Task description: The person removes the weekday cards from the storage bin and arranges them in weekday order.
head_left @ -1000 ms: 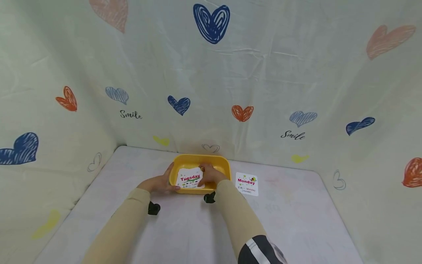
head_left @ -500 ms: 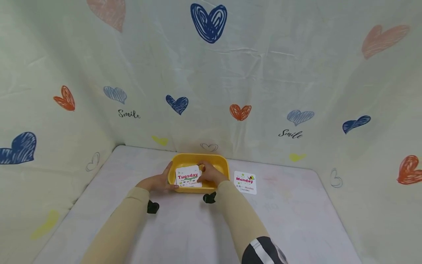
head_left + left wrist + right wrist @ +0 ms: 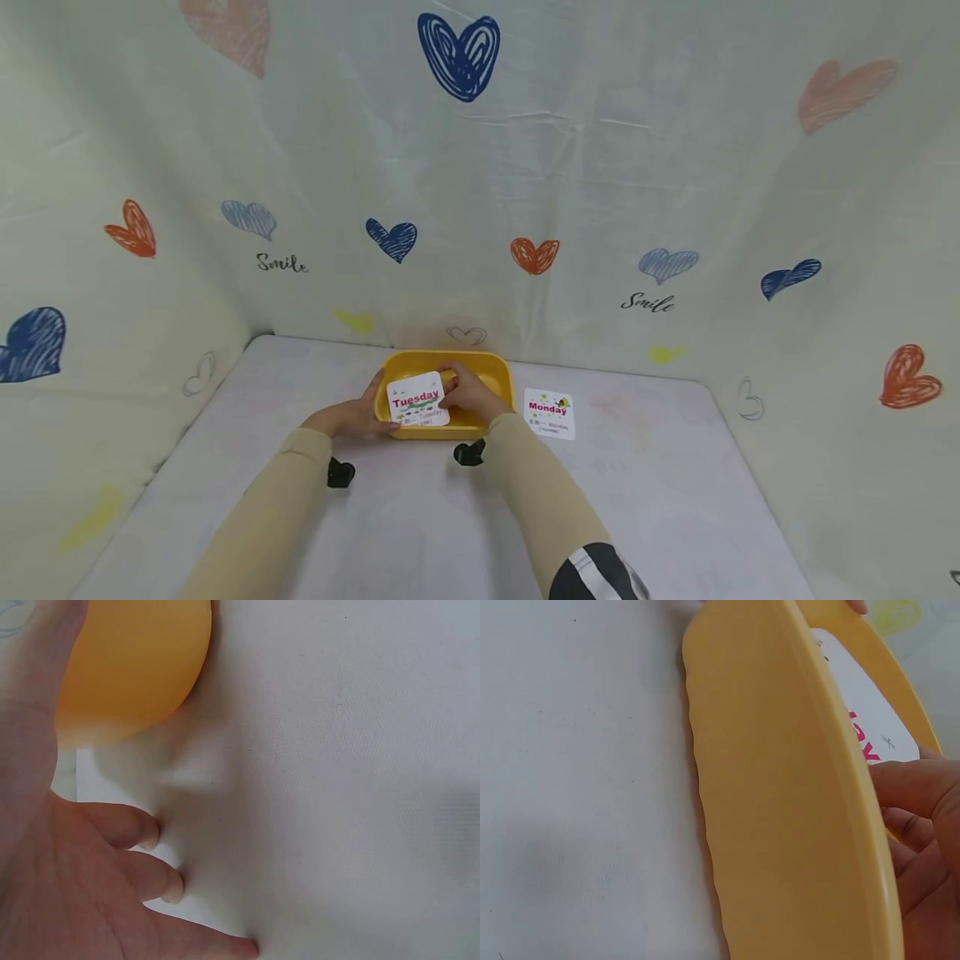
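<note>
A yellow plastic tray (image 3: pixel 450 432) stands at the back of the table, by the curtain. My left hand (image 3: pixel 351 417) holds its left end, thumb at the front corner; in the left wrist view the other fingers (image 3: pixel 154 881) spread down towards the table. My right hand (image 3: pixel 472 393) reaches inside the tray and pinches the right edge of a white card (image 3: pixel 417 400) printed "Tuesday", which is tilted over the tray's left half. Part of that card shows past the tray wall in the right wrist view. Whether other cards lie beneath it is hidden.
A white "Monday" card (image 3: pixel 549 414) lies face up on the table (image 3: pixel 645 500), to the right of the tray. Behind the table hangs a pale curtain (image 3: pixel 465 183) printed with hearts. Dark wrist-camera pieces (image 3: pixel 470 453) sit under the wrists.
The "Tuesday" card now shows a single clean outline and has turned anticlockwise, where a ragged stack edge showed before. The right hand has lifted slightly with it. The head view has shifted a little.
</note>
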{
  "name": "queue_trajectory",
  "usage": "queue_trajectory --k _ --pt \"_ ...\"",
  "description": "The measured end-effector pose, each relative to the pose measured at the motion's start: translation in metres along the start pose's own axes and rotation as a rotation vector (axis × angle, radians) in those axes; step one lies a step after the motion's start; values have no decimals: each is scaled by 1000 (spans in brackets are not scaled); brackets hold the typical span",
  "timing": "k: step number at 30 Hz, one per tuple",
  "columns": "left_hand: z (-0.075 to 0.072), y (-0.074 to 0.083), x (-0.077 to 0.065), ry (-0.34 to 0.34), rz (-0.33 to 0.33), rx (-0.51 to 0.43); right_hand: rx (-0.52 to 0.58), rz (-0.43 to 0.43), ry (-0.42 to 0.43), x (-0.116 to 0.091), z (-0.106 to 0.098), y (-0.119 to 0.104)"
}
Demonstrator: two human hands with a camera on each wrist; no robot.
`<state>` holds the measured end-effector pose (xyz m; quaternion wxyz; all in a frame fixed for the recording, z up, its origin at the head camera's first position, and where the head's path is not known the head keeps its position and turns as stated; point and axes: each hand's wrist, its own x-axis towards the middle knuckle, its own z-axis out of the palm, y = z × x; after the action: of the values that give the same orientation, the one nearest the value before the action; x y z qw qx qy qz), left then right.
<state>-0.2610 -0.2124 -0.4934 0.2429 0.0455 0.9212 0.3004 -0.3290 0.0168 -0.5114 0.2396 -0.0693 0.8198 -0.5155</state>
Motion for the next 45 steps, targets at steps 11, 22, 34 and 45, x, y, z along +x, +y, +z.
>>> queue_trajectory --k 11,22,34,45 --pt "1 -2 2 -4 -36 3 40 -31 18 -11 -26 1" --pt "-2 2 -6 -9 -14 20 -4 -75 38 -23 -57 -2" --pt "-3 -1 -5 -7 -8 28 -61 -84 110 -35 -92 5" --pt "-1 2 -7 -6 -7 14 -74 -98 133 -61 -119 13"
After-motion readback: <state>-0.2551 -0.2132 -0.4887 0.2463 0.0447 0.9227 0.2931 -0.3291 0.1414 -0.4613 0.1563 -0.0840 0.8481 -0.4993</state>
